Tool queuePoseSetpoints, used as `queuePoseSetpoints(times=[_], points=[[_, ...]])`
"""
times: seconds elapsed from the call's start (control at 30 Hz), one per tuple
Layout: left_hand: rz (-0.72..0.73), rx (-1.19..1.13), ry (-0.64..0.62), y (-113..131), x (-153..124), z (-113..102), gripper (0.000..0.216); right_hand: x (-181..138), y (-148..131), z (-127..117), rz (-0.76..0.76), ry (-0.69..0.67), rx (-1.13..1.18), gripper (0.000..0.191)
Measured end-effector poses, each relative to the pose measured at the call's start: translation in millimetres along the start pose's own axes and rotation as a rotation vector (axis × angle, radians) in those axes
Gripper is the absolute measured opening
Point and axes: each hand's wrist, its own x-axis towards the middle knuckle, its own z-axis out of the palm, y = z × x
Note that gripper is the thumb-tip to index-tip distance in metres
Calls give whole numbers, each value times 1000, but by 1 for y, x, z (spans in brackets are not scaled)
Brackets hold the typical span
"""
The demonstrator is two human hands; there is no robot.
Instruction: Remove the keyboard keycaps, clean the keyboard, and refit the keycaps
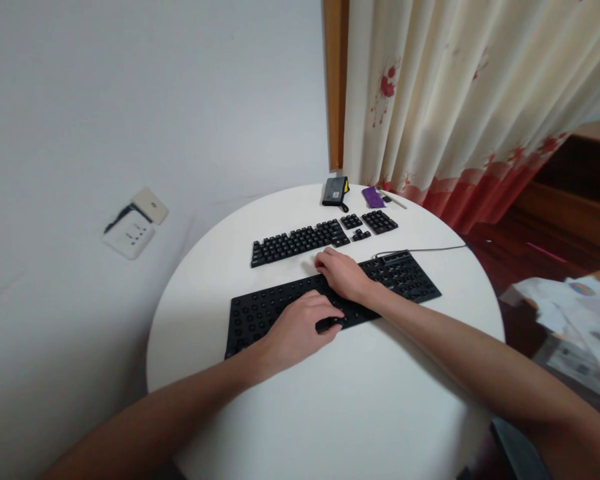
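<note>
A black keyboard (260, 308) with its keycaps off, bare switches showing, lies across the middle of the white round table (330, 400). My left hand (300, 327) rests over its near edge, thumb and fingertips curled close together; a dark patch shows between them, and I cannot tell whether it is a keycap or the keyboard. Higher up, my right hand (344, 272) lies across the keyboard, its curled fingertips at the far edge; anything in them is hidden. Beyond the fingers, loose black keycaps (300, 242) are laid out in keyboard order, with a number-pad block (379, 221) at their right.
At the table's back are a dark grey pouch (335, 191), a purple packet (373, 197) and a pale pen-like stick (394, 200). The keyboard's cable (435, 249) runs off to the right. A wall socket (130, 233) is at left, curtains (430, 100) behind, papers (575, 313) at right.
</note>
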Motion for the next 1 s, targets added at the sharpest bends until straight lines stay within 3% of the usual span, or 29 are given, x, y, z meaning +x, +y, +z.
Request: queuePoseSetpoints(times=[0.3, 0.73, 1.0], points=[[11, 44, -26, -4, 1, -2, 18, 1, 6, -10, 1, 88, 109, 16], [34, 70, -63, -5, 2, -5, 18, -3, 9, -14, -23, 110, 193, 15], [92, 34, -113, -12, 4, -11, 20, -5, 16, -30, -48, 147, 225, 15]])
